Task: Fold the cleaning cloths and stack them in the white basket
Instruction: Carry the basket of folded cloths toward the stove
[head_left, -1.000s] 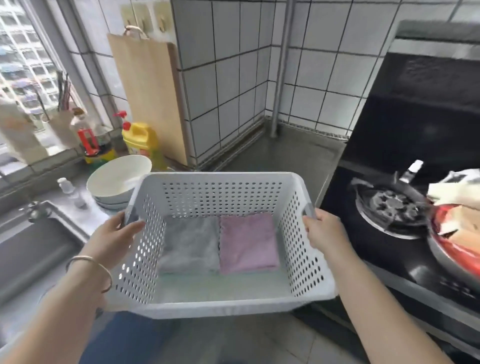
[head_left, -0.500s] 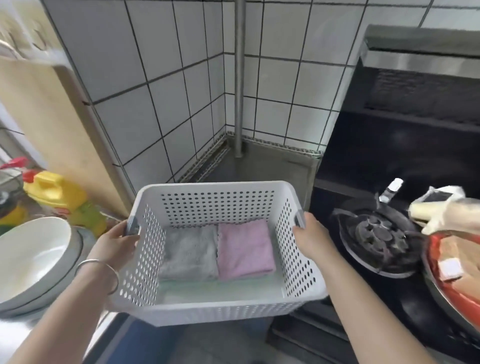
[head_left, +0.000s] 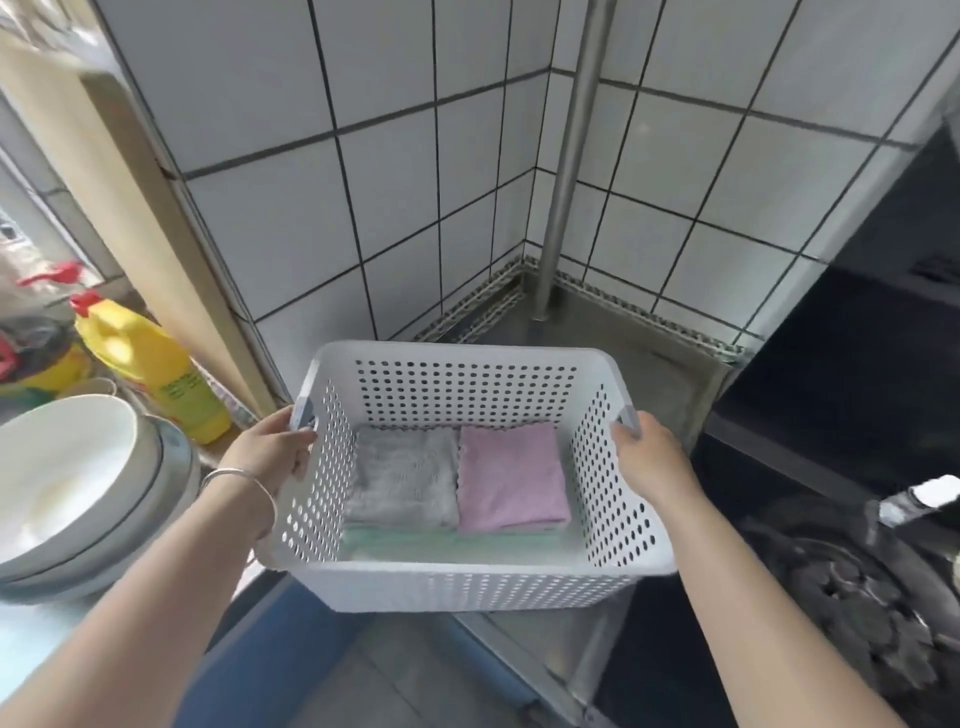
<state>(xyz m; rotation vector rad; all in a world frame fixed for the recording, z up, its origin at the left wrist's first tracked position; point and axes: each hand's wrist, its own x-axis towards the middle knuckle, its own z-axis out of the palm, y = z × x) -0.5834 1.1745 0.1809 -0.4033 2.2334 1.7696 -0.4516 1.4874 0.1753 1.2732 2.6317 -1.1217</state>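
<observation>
White perforated basket (head_left: 467, 584) is held by both hands above the front edge of the steel counter (head_left: 654, 364), its near side overhanging the floor. Whether its base touches the counter cannot be told.

Left hand (head_left: 272, 449) grips the basket's left rim at the grey handle (head_left: 303, 415), fingers curled over the edge. A thin metal bangle (head_left: 241, 475) sits on that wrist. Right hand (head_left: 647, 457) grips the right rim at the matching handle, fingers wrapped over the top edge and hidden inside the wall.

Contents: a folded grey cloth (head_left: 400, 480) lies at the back left of the basket floor, and a folded pink cloth (head_left: 511, 480) lies just beside it on the right, their edges touching. Both rest on a pale green cloth (head_left: 447, 543) that shows along the near side of the basket floor.

Surroundings: white-tiled walls meet in a corner behind the basket, with a vertical metal pipe (head_left: 566, 171) standing in that corner at the back of the counter. To the left, a yellow detergent bottle (head_left: 150, 376) with a red cap stands near a wooden cutting board (head_left: 156, 218) leaning at the wall. Stacked white bowls (head_left: 72, 478) sit at the left edge of view. A black gas stove (head_left: 831, 519) fills the right side, with a burner (head_left: 862, 618) at its near end.
</observation>
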